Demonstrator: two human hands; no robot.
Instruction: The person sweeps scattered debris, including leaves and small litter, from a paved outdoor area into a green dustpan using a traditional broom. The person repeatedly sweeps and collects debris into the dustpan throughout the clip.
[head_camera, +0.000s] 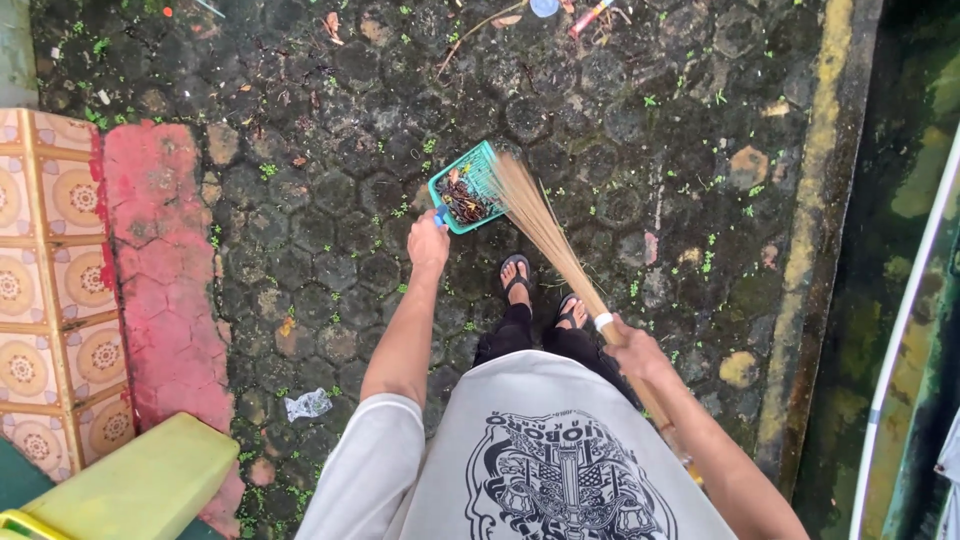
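Head view: left hand (428, 243) fingers grip the green dustpan (462, 188) handle; right hand (632, 347) fingers clasp the broom (545, 232).

Both arms outstretched — left hand (428, 243), right hand (632, 345) clenched

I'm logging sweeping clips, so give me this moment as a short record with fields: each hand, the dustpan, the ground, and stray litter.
left hand: grips the handle of the dustpan
right hand: grips the broom near its white band
broom: bristle tips at the dustpan's mouth
dustpan: teal, tilted on the ground, dry leaves inside
ground: dark mossy hexagonal pavers
litter: crumpled wrapper by the person's left side
feet: in sandals, just behind the dustpan
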